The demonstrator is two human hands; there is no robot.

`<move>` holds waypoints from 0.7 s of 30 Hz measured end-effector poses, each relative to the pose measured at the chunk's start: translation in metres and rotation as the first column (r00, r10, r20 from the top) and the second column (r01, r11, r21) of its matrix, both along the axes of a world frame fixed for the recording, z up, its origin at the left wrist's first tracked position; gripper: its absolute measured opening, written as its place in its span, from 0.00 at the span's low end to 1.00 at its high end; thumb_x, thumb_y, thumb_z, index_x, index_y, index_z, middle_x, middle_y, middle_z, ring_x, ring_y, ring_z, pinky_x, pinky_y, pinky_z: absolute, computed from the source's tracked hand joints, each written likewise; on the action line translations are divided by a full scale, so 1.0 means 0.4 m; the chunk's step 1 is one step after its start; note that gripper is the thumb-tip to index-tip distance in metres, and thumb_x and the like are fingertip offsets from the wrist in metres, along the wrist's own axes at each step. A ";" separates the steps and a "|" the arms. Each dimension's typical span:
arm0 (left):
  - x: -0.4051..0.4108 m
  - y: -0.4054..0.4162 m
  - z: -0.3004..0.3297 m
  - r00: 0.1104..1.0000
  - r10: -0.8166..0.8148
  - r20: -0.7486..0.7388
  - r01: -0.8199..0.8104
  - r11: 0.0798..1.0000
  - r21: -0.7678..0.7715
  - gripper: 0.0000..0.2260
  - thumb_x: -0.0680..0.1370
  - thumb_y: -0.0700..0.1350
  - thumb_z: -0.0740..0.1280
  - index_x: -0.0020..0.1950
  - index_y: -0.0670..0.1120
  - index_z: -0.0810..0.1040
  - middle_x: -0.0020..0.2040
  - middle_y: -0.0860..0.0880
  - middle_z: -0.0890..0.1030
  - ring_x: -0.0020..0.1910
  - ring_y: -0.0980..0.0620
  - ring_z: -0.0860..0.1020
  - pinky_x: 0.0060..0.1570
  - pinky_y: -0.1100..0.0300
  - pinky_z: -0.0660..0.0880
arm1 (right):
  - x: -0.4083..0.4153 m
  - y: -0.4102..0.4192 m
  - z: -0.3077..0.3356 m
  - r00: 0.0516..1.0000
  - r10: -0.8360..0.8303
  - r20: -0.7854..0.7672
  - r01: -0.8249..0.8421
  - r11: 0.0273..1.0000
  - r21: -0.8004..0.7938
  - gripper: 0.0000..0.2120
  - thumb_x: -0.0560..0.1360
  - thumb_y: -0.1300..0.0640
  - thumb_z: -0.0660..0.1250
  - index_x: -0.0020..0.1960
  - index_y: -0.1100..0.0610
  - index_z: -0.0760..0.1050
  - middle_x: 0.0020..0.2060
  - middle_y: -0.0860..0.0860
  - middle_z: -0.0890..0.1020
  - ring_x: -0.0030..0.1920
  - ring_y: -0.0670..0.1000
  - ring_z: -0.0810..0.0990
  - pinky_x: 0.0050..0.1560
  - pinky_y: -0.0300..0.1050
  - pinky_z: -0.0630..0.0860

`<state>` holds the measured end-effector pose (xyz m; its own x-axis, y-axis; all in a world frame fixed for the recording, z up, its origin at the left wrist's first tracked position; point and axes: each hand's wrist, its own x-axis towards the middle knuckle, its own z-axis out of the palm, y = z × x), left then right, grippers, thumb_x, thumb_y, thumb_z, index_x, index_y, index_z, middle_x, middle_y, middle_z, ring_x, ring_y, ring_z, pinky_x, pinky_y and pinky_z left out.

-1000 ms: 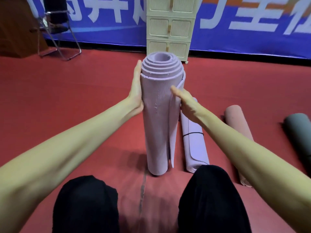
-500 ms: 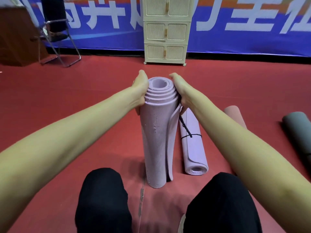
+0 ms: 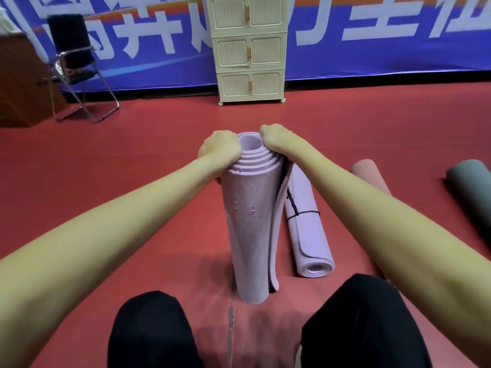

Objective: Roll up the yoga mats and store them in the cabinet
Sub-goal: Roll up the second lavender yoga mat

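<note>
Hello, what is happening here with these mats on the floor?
A person is kneeling on the red floor and holding a rolled lilac yoga mat upright on its end. The left hand and right hand grip its top edge from both sides, and its outer flap hangs loose. Beside it lie a tied lilac mat, a pink mat and a grey-green mat, all rolled. The cream cabinet at the wall is closed.

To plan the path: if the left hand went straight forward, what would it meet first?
Probably nothing near: beyond the left hand, gripping the upright mat, only bare floor shows; the cabinet seems slightly right.
</note>
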<state>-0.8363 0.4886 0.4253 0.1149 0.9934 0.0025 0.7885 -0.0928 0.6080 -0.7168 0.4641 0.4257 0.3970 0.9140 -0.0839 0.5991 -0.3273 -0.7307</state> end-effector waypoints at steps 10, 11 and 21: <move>0.002 0.046 -0.032 0.936 0.008 -0.353 0.051 0.986 0.158 0.16 0.78 0.39 0.58 0.63 0.35 0.74 0.63 0.37 0.76 0.62 0.36 0.75 0.55 0.50 0.73 | -0.009 0.050 -0.029 0.934 -0.001 0.358 0.009 1.000 -0.019 0.16 0.80 0.59 0.54 0.64 0.63 0.73 0.63 0.62 0.76 0.62 0.63 0.75 0.57 0.50 0.70; 0.007 0.052 -0.036 0.937 0.018 -0.349 0.038 0.987 0.154 0.17 0.78 0.40 0.58 0.63 0.36 0.74 0.63 0.38 0.76 0.62 0.37 0.75 0.55 0.51 0.73 | -0.002 0.051 -0.034 0.929 -0.008 0.370 0.013 1.000 -0.010 0.16 0.80 0.59 0.54 0.63 0.63 0.72 0.63 0.62 0.76 0.62 0.63 0.75 0.55 0.50 0.70; -0.010 0.048 -0.020 0.987 -0.139 -0.079 0.135 0.990 -0.052 0.27 0.78 0.61 0.53 0.61 0.41 0.74 0.53 0.41 0.80 0.43 0.41 0.82 0.46 0.53 0.79 | 0.041 0.016 -0.026 0.952 0.004 0.307 -0.012 1.000 0.024 0.20 0.82 0.51 0.50 0.61 0.64 0.72 0.61 0.63 0.76 0.61 0.63 0.75 0.51 0.49 0.67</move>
